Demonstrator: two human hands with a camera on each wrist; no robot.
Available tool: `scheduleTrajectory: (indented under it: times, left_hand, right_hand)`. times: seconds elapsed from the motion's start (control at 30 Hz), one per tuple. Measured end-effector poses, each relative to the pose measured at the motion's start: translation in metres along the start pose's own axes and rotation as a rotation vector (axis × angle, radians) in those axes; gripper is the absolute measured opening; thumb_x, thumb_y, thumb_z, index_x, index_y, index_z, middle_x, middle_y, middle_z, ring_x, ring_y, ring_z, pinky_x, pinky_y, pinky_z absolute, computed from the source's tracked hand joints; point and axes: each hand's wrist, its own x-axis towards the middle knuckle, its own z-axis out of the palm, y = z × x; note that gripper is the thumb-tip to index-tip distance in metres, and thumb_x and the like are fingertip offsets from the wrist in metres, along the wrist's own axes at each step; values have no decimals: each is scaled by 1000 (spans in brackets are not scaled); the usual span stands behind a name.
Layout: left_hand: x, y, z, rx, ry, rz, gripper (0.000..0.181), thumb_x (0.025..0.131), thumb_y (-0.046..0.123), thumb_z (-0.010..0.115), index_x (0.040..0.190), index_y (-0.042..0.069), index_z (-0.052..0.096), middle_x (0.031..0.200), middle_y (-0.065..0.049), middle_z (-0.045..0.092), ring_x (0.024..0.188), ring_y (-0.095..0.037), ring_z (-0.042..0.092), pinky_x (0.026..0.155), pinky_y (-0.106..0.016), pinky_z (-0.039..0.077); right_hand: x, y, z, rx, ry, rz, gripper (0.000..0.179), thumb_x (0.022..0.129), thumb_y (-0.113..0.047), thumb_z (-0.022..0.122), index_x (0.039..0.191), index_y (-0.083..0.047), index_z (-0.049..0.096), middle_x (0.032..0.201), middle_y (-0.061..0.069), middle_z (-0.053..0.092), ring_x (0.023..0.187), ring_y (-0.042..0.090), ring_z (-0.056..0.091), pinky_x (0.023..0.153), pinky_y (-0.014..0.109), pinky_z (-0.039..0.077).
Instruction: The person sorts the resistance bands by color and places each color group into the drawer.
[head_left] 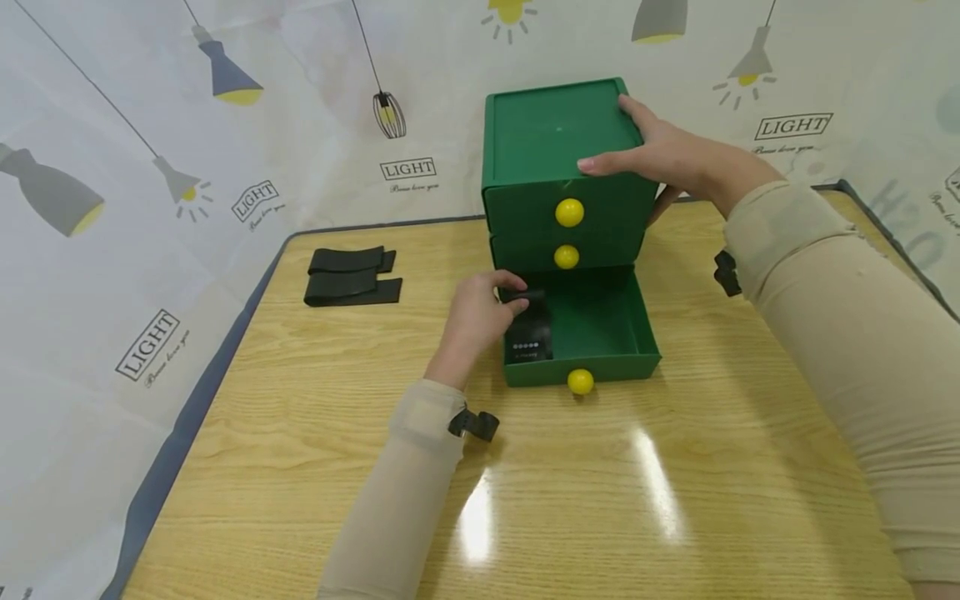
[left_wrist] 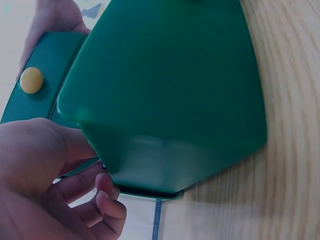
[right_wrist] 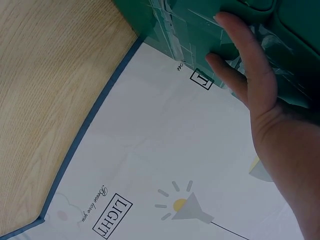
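A green drawer cabinet [head_left: 562, 133] with yellow knobs stands at the back of the table. Its bottom drawer [head_left: 637, 367] is pulled out; the two drawers above look closed. Inside, along the left wall, lies a flat black resistance band [head_left: 529, 337] with white dots and small print. My left hand [head_left: 480, 312] reaches over that wall and pinches the band's far end between thumb and forefinger; in the left wrist view the drawer wall hides those fingertips. My right hand [head_left: 667, 154] rests on the cabinet's top right, its straight fingers [right_wrist: 255, 60] spread against the side.
Left of the cabinet, folded black bands [head_left: 352, 277] lie on the wooden table [head_left: 315, 467]. A white cloth [head_left: 300, 100] printed with lamps hangs behind the table. Dark straps [head_left: 474, 425] sit at both wrists.
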Motion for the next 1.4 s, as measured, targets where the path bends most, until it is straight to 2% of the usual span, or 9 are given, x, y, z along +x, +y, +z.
scheduleTrajectory:
  times: [0.2,0.5,0.73,1.0,1.2,1.4]
  left_hand:
    - [0,1,-2,-15,-5,-21,23,102,20,74,125,15,75,124,-6,72,80,-21,56,69,-31,47]
    - [0,0,-12,-36,33,2,22,102,19,75,123,15,76,128,-3,73,86,-21,61,74,-32,52]
    - [-2,-9,-23,-88,48,-6,21,102,20,75,122,14,76,127,-3,74,87,-22,64,74,-33,52]
    - [-2,-28,-56,-141,127,-1,21,102,22,74,121,14,77,127,-6,75,92,-25,67,76,-38,54]
    - [1,-45,-83,-145,209,-23,23,101,23,75,122,14,78,128,-7,76,96,-28,70,80,-40,56]
    - [2,-71,-103,-184,255,-88,24,102,24,73,123,11,77,129,-10,75,114,-29,68,96,-45,56]
  right_hand:
    - [1,-1,0,1,1,-1,122,93,-68,68,159,-49,-32,179,9,-21,153,57,35,90,62,62]
    - [2,1,0,5,1,5,122,92,-68,68,159,-50,-33,178,8,-23,152,59,35,88,62,63]
    - [1,0,0,16,-6,9,122,93,-67,68,158,-50,-33,178,7,-25,152,59,35,89,62,63]
    - [1,-1,-1,13,-9,-1,121,93,-67,68,159,-51,-33,178,6,-24,153,56,35,88,60,64]
    - [0,-1,-1,2,-5,-5,120,94,-67,67,159,-50,-33,179,7,-22,154,56,34,89,60,63]
    - [0,-1,1,6,-7,-1,121,94,-67,67,159,-50,-33,178,7,-23,155,56,33,89,60,63]
